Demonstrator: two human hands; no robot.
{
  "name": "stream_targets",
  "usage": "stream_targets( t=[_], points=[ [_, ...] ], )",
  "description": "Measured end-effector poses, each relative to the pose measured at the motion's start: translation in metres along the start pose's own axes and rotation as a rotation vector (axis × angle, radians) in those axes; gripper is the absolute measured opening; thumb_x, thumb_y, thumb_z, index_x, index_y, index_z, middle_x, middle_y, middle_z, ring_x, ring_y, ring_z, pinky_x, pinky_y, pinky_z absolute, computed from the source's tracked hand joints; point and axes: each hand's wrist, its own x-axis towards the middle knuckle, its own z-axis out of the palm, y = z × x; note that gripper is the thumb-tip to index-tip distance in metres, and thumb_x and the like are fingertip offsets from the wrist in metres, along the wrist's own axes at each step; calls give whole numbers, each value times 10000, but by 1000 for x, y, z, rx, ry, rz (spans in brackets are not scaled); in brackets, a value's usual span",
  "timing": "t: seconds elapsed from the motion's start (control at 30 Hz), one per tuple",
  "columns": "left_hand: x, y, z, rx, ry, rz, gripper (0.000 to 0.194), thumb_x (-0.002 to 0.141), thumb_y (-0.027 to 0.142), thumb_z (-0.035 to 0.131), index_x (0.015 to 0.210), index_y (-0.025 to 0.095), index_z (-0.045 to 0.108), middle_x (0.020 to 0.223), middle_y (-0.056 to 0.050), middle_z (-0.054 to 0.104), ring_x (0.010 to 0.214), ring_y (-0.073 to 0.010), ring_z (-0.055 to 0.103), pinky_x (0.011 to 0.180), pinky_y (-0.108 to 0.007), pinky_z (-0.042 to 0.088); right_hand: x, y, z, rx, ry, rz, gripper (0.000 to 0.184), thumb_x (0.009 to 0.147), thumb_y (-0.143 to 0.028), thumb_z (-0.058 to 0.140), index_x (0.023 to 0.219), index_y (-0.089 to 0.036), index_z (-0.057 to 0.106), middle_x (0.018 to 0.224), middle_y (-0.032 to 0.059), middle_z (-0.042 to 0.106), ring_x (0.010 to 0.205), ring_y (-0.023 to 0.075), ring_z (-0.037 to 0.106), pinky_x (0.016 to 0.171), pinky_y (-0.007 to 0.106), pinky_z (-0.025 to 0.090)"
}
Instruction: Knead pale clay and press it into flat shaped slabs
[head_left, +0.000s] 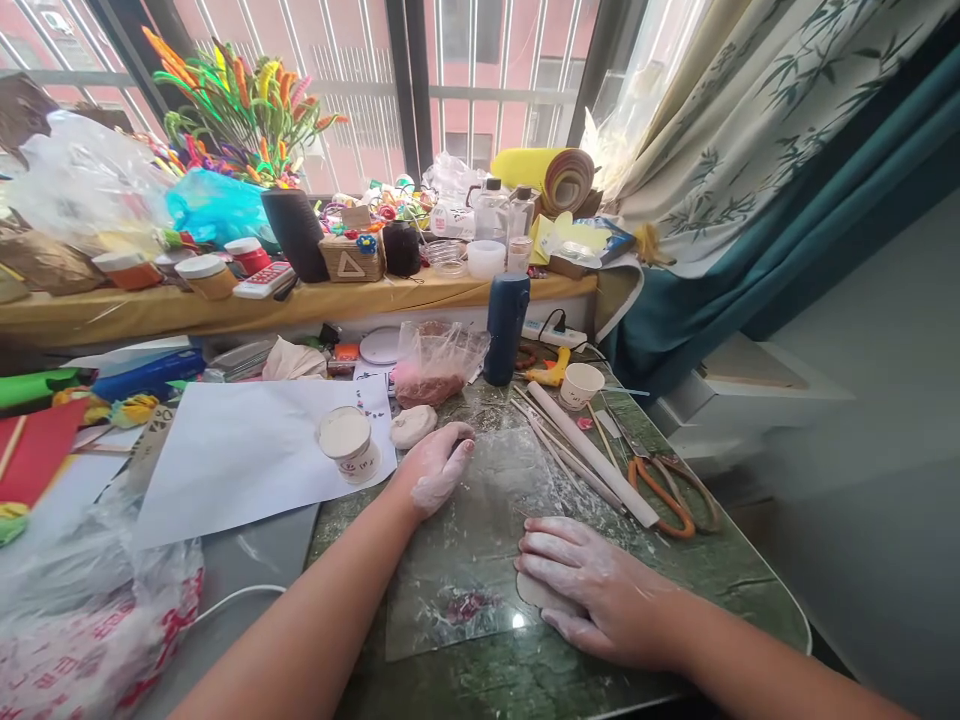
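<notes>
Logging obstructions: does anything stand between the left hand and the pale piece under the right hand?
The right hand does: it lies over much of the pale piece. Otherwise nothing visible stands between that piece and the left hand; only the clear sheet lies flat there.

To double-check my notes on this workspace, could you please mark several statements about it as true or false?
1. The right hand covers part of a flat, pale, dough-like piece. True.
2. The dark blue cylindrical container lies on its side. False: it stands upright.
3. The orange-handled metal scissors lie to the right of the long pale rod. True.
4. The white paper cup of pale material stands on a red sheet. False: it stands on the large white sheet.
5. The left hand grips the yellow glue gun. False: the glue gun lies out of its grasp, near the blue container.
</notes>
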Motion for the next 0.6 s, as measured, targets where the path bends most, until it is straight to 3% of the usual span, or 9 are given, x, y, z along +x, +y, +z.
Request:
stream_targets(
  t=[0.23, 0.4, 0.6],
  points=[
    [1, 4, -2, -9, -2, -19, 436, 1001, 482, 321, 1173, 219, 622, 1202, -79, 693, 1125, -272, 626, 994, -418, 461, -38, 9, 8, -37, 30, 39, 547, 868, -270, 641, 1406, -186, 587, 1382, 103, 641, 1396, 300, 478, 1187, 445, 387],
    [2, 7, -2, -11, 7, -28, 446, 998, 489, 310, 1161, 220, 626, 1192, -79, 697, 1124, -275, 626, 996, -418, 460, -75, 21, 19, -33, 146, 206, 540, 860, -276, 674, 1396, -286, 609, 1398, 70, 635, 1384, 301, 499, 1168, 457, 417],
    [3, 6, -2, -22, 20, -43, 467, 992, 512, 304, 1154, 217, 628, 1173, -82, 699, 1113, -280, 627, 1009, -431, 456, -93, 17, 15, -10, 299, 466, 691, 883, -401, 683, 1521, -269, 454, 1610, 105, 387, 1472, 330, 371, 1189, 517, 373]
  ],
)
